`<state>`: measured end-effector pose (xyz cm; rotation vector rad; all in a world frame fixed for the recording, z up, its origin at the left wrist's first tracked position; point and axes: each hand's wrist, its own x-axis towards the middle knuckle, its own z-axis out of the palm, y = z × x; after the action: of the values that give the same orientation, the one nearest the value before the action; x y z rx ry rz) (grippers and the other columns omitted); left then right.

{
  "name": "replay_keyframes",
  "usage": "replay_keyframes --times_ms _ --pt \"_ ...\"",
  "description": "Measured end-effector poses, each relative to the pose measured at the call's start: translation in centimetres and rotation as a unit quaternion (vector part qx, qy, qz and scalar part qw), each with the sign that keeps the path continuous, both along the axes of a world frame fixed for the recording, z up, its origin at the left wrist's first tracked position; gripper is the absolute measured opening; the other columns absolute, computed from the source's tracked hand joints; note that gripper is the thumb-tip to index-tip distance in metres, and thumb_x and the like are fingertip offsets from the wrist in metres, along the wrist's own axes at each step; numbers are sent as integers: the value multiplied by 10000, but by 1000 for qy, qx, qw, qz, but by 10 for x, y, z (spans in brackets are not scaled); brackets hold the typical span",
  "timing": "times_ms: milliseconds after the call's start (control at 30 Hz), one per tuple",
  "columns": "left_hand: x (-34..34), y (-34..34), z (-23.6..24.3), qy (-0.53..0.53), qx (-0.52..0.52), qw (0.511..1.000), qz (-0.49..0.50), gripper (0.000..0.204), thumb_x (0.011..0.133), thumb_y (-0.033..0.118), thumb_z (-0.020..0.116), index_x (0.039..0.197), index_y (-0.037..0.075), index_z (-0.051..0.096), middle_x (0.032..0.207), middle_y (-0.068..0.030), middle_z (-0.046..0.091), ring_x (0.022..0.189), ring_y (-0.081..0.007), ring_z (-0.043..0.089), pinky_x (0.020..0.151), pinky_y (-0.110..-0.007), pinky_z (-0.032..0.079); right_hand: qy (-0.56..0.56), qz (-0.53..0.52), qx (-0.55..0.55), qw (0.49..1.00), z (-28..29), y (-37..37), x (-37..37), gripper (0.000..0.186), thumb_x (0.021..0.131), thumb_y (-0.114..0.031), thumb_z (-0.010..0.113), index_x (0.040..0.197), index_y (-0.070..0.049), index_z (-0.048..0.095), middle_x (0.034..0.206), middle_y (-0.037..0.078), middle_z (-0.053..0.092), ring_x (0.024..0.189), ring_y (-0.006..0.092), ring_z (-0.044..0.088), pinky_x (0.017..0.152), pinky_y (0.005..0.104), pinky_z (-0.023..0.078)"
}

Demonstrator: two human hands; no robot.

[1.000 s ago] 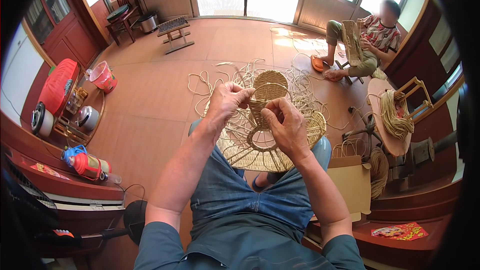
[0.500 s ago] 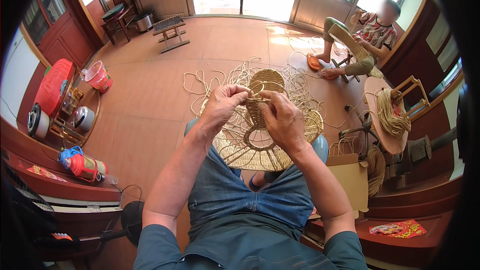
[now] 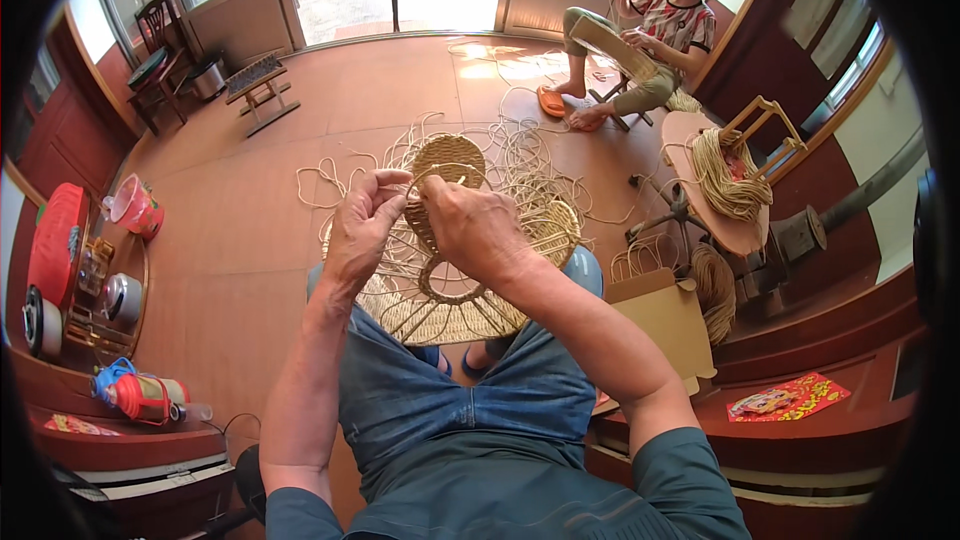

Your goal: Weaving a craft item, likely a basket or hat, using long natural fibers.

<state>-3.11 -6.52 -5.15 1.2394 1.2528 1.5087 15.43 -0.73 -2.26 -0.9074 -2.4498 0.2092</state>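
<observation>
A straw-coloured woven piece (image 3: 455, 323) rests across my lap, with an oval ring (image 3: 428, 280) and spoke-like strands near its middle. A rounded woven part (image 3: 440, 152) rises behind my fingers. My left hand (image 3: 362, 230) pinches a thin straw cord between thumb and fingertips. Close beside it, my right hand (image 3: 475, 225) has its fingers bent at the edge of the woven part, with a strand looping by the fingertips. My right hand hides much of that edge, so its exact hold is partly unseen.
Loose cords (image 3: 515, 155) lie tangled beyond the woven piece. At the right are a round board (image 3: 740, 225) bearing a cord coil (image 3: 725, 175), and a cardboard box (image 3: 665, 335). A seated person (image 3: 670, 30) handles a woven strip at the far right. A low stool (image 3: 258, 90) stands far left.
The view has swung right, so the room appears shifted left. My right hand has turned, its back now more across the woven part. My left hand has drawn slightly apart from the edge.
</observation>
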Motion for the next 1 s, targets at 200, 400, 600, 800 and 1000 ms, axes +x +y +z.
replay_keyframes --times_ms 200,400,600,800,1000 --pt "2 -3 -3 26 20 999 34 239 1098 63 628 1327 2 662 1052 -45 717 992 -105 661 905 -267 534 74 56 115 989 -16 -2 -7 138 1056 -143 640 1039 -66 527 804 120 677 744 302 746 617 441 577" --pt "14 -12 -3 238 78 954 165 140 1026 90 746 1158 48 733 1041 -76 743 1006 -217 695 931 -364 549 42 42 52 997 -21 -11 21 236 1113 -261 628 1001 -74 536 800 111 666 722 301 733 622 429 564" --pt "26 -15 6 544 237 771 230 193 913 45 793 1097 95 761 1083 -57 723 1045 -283 672 941 -423 541 26 14 101 994 -15 -6 77 200 1104 -233 628 1000 -86 541 770 99 622 677 276 684 602 429 537" --pt "29 -5 8 579 248 754 187 262 864 4 758 1109 95 755 1055 -73 732 1024 -291 680 924 -416 555 36 10 143 989 5 4 114 139 1072 -176 664 1029 -89 565 805 105 635 712 299 691 642 429 543" --pt "36 5 16 506 228 817 155 141 909 31 779 1030 86 734 951 -75 728 932 -297 669 860 -425 543 101 -19 164 981 25 26 101 189 1073 -222 713 1000 -75 619 851 121 685 765 332 715 680 445 549"
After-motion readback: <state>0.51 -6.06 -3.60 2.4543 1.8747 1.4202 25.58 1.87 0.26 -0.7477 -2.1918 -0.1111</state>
